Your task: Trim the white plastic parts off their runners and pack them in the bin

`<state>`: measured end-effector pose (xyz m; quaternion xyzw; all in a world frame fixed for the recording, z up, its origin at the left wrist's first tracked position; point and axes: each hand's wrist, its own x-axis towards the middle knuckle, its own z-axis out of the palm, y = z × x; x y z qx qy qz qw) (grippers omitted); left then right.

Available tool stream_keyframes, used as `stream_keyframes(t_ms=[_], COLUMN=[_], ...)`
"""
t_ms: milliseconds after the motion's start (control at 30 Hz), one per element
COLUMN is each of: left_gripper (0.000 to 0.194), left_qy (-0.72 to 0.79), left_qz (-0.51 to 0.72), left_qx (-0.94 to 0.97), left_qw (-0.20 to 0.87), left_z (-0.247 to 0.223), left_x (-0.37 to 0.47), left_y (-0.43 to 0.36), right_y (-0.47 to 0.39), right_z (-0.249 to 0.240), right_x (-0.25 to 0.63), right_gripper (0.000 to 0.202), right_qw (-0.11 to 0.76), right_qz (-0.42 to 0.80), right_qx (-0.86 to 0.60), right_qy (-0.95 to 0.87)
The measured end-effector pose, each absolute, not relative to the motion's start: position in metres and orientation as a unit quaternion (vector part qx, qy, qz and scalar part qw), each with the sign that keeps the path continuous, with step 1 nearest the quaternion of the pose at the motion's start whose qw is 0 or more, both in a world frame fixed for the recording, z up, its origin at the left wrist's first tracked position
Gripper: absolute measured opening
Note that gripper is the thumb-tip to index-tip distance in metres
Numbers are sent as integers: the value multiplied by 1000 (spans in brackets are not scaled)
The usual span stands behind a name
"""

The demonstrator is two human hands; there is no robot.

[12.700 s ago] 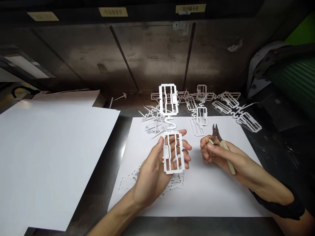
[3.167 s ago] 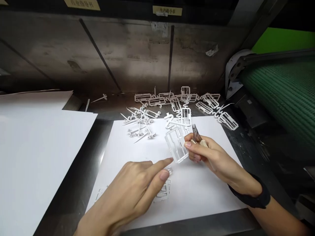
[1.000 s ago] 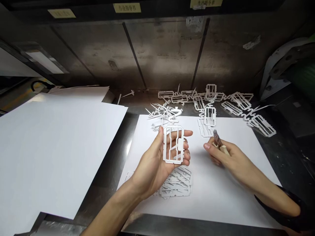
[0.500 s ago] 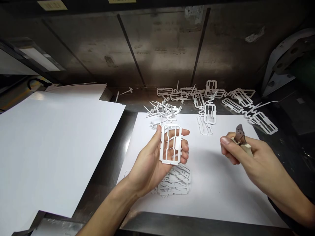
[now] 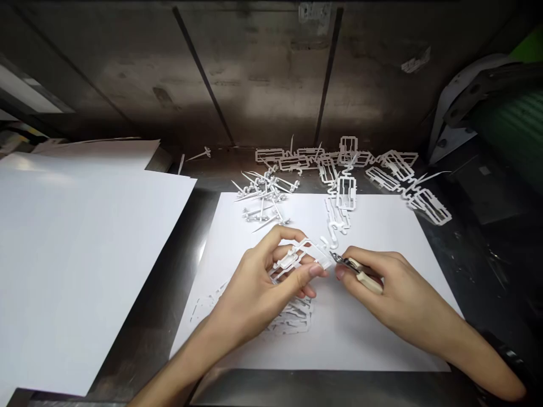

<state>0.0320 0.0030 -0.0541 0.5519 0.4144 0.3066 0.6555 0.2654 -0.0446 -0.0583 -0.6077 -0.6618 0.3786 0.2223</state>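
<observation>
White rect. frame point(image 5: 288, 260), L hand point(image 5: 258, 282); nippers point(image 5: 368, 282), R hand point(image 5: 401, 291).

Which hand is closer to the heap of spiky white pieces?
Left. The left hand holds a white frame in front of the heap of spiky white pieces; the right hand, gripping the cutters, is farther off, to the heap's front right.

Over the white sheet point(image 5: 360, 339), the left hand point(image 5: 261, 280) and right hand point(image 5: 394, 282) are bare, with slim fingers and, on the left thumb point(image 5: 297, 280), a short, rounded nail. The left forearm point(image 5: 190, 356), crossing the sheet's near left part, is bare and slender, as is the right forearm point(image 5: 458, 342). Beyond the sheet's near right corner, darkness obscures whatever borders that arm.
</observation>
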Motion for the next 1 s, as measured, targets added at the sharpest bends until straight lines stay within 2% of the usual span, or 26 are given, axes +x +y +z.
stream_keyframes(t_ms=[133, 367, 533, 767, 1000], left_gripper=[19, 8, 18, 18, 18], left_qy=[405, 394, 414, 423, 421], left_qz=[302, 267, 246, 226, 219], left_qx=[580, 626, 645, 657, 602], left_qw=[640, 618, 593, 582, 642], left_z=[-51, -47, -46, -51, -49], left_x=[33, 30, 30, 30, 34], left_y=[4, 5, 3, 2, 0], right_y=[-43, -44, -45, -46, -47], right_z=[-57, -59, -56, -56, -53], right_x=[267, 266, 266, 266, 269], right_gripper=[32, 30, 28, 34, 46], right_qw=[214, 189, 182, 171, 153], right_qz=[380, 381, 394, 415, 466], right_qx=[-614, -613, -607, -599, -570], right_qy=[-658, -666, -666, -663, -659])
